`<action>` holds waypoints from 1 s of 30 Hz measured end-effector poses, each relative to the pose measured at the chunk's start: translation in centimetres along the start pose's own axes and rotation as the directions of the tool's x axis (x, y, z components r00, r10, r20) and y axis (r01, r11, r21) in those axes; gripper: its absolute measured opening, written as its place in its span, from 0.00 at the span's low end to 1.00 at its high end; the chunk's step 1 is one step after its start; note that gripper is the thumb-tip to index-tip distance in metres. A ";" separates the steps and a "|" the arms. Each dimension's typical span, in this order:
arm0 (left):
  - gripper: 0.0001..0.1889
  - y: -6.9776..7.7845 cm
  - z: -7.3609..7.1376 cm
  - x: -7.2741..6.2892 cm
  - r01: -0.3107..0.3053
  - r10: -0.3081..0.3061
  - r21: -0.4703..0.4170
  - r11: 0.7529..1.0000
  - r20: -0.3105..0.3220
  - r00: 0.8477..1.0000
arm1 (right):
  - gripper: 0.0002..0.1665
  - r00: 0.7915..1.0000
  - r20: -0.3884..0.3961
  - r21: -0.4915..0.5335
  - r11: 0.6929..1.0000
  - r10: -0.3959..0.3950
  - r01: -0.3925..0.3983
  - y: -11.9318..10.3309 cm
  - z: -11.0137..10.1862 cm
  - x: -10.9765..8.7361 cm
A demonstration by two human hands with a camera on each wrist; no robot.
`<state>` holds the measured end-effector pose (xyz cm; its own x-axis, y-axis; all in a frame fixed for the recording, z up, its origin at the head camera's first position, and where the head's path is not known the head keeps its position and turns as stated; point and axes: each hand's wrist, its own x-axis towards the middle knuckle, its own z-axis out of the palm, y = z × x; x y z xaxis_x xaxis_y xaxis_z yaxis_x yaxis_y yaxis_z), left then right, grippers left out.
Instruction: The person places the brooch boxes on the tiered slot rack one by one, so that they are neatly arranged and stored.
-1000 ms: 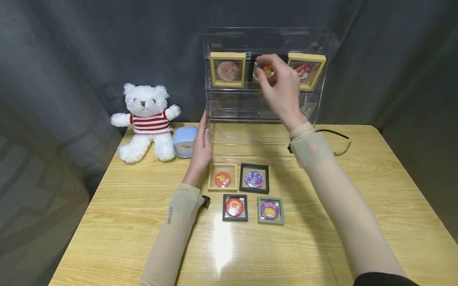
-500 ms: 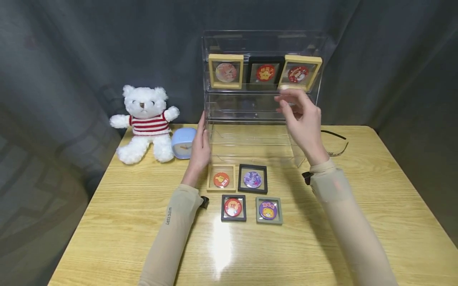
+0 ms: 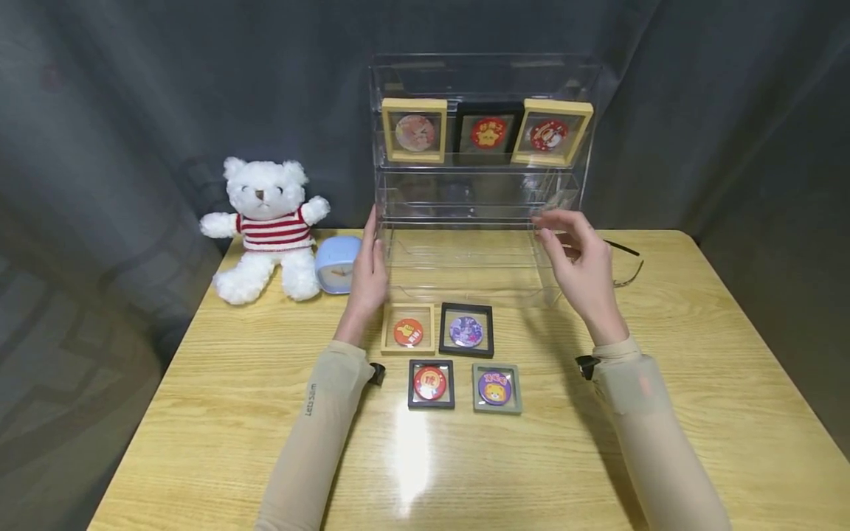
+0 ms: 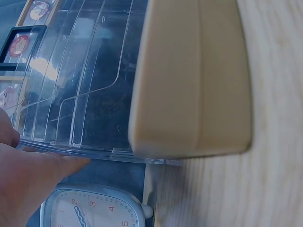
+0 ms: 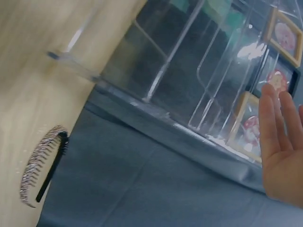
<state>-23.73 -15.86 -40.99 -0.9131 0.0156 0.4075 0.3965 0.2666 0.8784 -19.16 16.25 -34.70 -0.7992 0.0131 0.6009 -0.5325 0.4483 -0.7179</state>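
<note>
A clear tiered acrylic display rack (image 3: 458,223) stands at the back of the table. Along its left side lies my left hand (image 3: 369,271), fingers extended against the panel. My right hand (image 3: 581,267) is by the rack's lower right side, its fingers loosely bent and holding nothing. On the top tier sit a yellow-framed pink badge (image 3: 415,133), a black-framed red star badge (image 3: 488,133) and a tilted yellow-framed red badge (image 3: 548,136). Before the rack lie a wooden-framed thumbs-up badge (image 3: 408,332), a black-framed purple badge (image 3: 466,332), a black-framed red badge (image 3: 430,383) and a green-framed bear badge (image 3: 496,388).
A white teddy bear (image 3: 268,221) in a striped shirt sits at the back left. Beside it, close to my left hand, is a blue alarm clock (image 3: 336,264). A glittery toothed hairband (image 5: 38,163) lies right of the rack. Dark curtains (image 3: 199,74) hang behind the table.
My right hand has left the black-framed star badge on the top tier and moved down to the rack's lower right side. The left hand stays against the rack.
</note>
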 end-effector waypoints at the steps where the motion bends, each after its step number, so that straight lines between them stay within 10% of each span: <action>1: 0.31 0.0 0.0 0.0 -0.001 0.001 0.000 1.000 -0.001 1.000 | 0.16 1.000 0.007 -0.007 1.000 0.005 -0.005 0.2 -0.1 -0.3; 22: 0.31 0.0 0.0 -0.1 -0.026 0.026 -0.001 1.000 -0.009 1.000 | 0.16 0.974 0.210 0.026 0.995 0.087 -0.094 2.7 0.9 -3.9; 30: 0.31 0.2 0.0 -0.1 -0.020 0.020 0.012 1.000 -0.005 1.000 | 0.17 0.919 0.383 -0.033 0.995 0.096 -0.090 3.3 1.2 -4.2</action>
<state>-23.57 -15.83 -40.86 -0.9043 0.0161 0.4266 0.4140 0.2774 0.8670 -17.88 16.62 -40.06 -0.8921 -0.2872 0.3489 -0.4489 0.4748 -0.7570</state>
